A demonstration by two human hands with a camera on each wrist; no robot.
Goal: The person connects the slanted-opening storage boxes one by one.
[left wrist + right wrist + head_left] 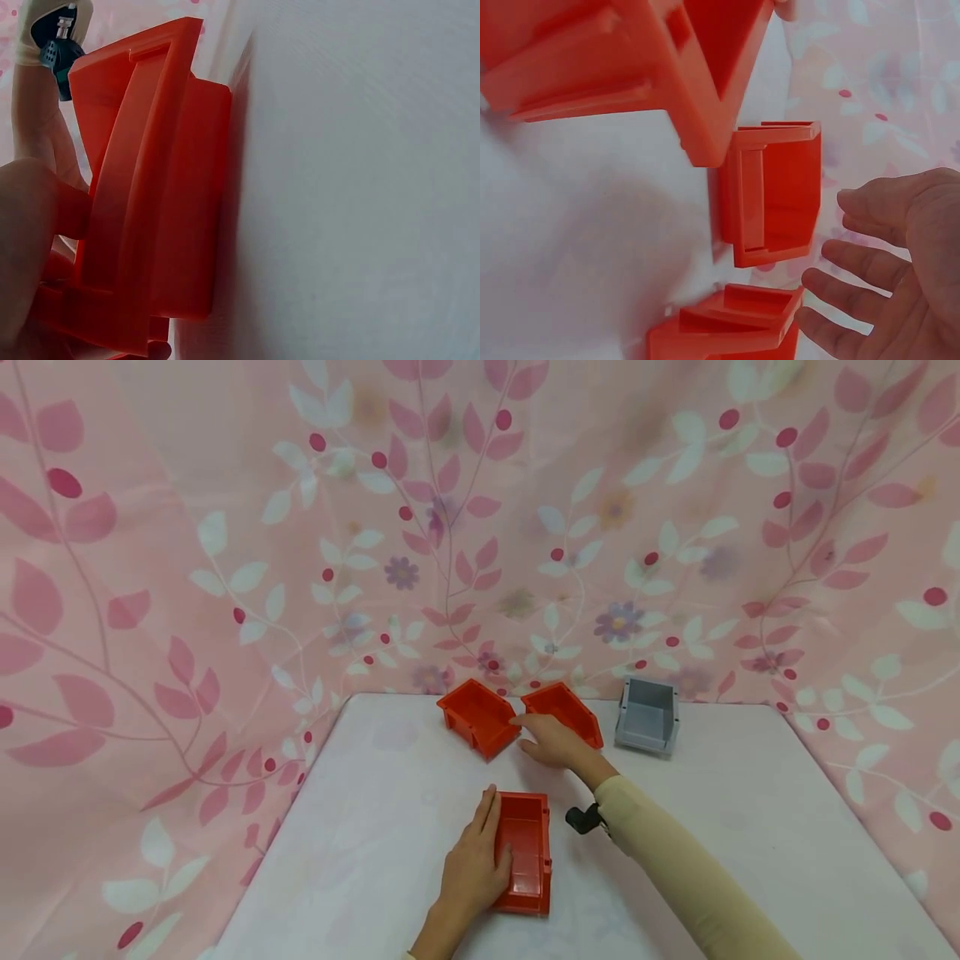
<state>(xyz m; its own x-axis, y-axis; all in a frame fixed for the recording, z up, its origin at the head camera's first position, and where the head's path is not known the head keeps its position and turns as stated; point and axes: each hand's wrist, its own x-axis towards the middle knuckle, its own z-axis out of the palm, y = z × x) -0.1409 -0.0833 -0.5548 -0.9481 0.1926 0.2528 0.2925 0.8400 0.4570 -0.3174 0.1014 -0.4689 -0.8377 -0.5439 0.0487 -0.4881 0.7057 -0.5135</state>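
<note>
A red plastic storage bin (527, 852) stands at the near middle of the table. My left hand (472, 872) grips its left wall, with the thumb (71, 210) over the rim on the inner side. Farther back are two more red bins, the left one (472, 712) and the right one (573, 720), both turned at an angle. Between them, at their near edges, hovers my right hand (553, 742). In the right wrist view that hand (900, 262) has its fingers spread and nothing held; whether a fingertip touches a bin is unclear.
A grey bin (647, 718) sits at the back right of the white-covered table (360, 827). Behind the table hangs a pink floral curtain (480, 527). A small black device (583, 819) is worn on my right wrist.
</note>
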